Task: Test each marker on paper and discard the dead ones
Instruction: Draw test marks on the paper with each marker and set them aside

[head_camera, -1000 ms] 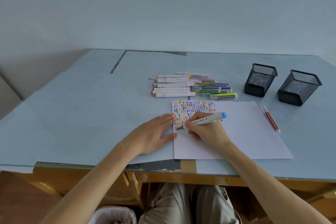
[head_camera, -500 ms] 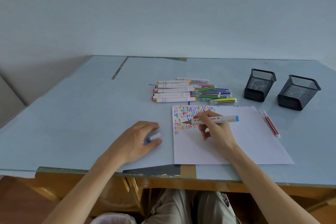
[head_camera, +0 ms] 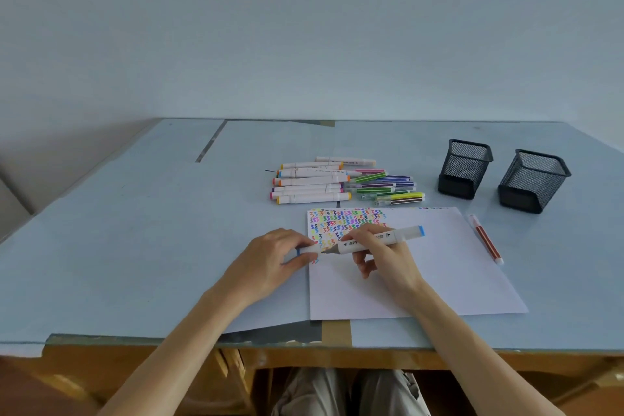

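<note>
My right hand grips a white marker with a blue end, held level over the sheet of paper, its dark tip pointing left. My left hand pinches the marker's white cap, whose open end meets the tip. The paper's upper left corner is filled with rows of coloured squiggles. A pile of markers lies beyond the paper, thick white ones on the left and thin striped ones on the right.
Two black mesh pen cups stand at the right rear of the blue table. A thin red marker lies beside the paper's right edge. The table's near edge runs just below my forearms.
My right hand stopped drawing and lifted the marker level. My left hand left the paper's edge, picked up the cap from the table and brought it to the marker's tip.
</note>
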